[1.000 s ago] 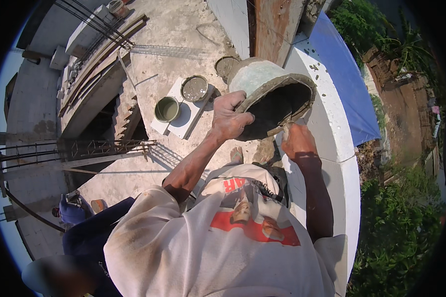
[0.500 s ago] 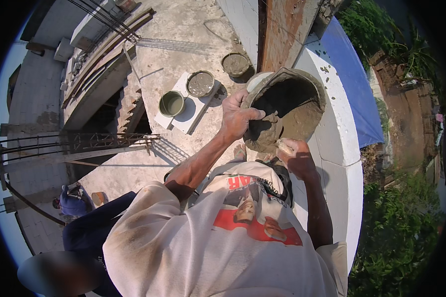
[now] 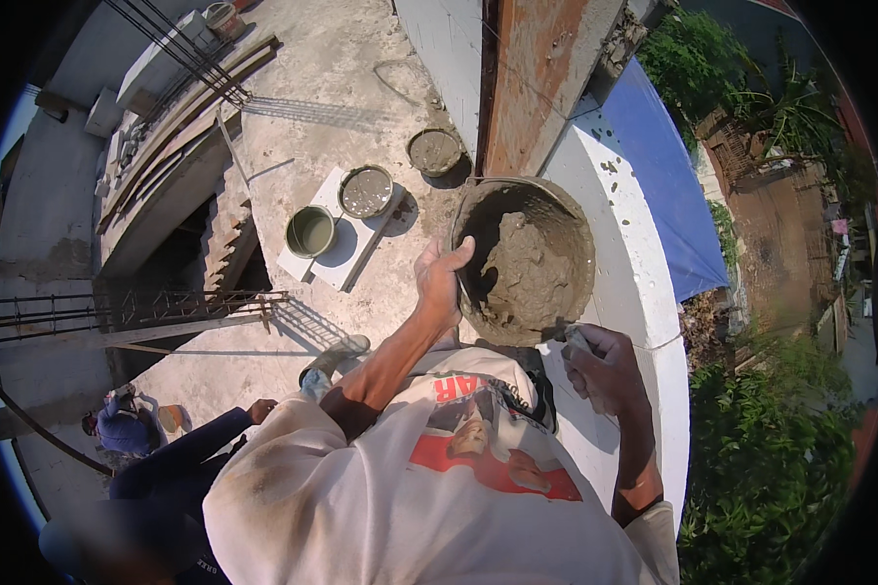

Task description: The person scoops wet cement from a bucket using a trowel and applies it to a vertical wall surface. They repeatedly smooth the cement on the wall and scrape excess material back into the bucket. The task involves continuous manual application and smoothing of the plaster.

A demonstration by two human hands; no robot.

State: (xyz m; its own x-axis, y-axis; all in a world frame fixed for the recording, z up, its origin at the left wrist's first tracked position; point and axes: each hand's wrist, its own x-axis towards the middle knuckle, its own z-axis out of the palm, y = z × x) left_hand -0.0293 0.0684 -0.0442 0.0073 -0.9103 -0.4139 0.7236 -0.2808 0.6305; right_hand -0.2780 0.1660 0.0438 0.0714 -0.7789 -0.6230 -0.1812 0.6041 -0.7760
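At the lower left, a co-worker in blue (image 3: 125, 431) is bent over on the concrete floor (image 3: 327, 58). Nearer, a second co-worker's dark blue sleeve (image 3: 183, 444) extends rightward. Above these, a lattice of steel bars (image 3: 180, 304) points toward the floor's middle.

A white slab (image 3: 373, 228) lies on the floor. A bucket of grey-green liquid (image 3: 310, 255) stands at its left edge; a bucket of speckled grey mix (image 3: 365, 215) stands toward its far end. Farther right, a third bucket (image 3: 411, 153) rests directly on the floor.

The left hand (image 3: 441, 280) clamps the left rim of the mortar bucket (image 3: 574, 222), thumb over the lip. The bucket lies immediately right of this grip, its mouth tilted toward the viewer. Wet mortar (image 3: 535, 273) is heaped inside.

The right hand (image 3: 607, 372) is just beside the bucket's lower right rim, fingers curled. Whether they close on a tool cannot be told; contact with the rim is likewise unclear.

Along the right runs a white wall (image 3: 644, 249), with a blue sheet (image 3: 675, 210) beyond its outer edge.
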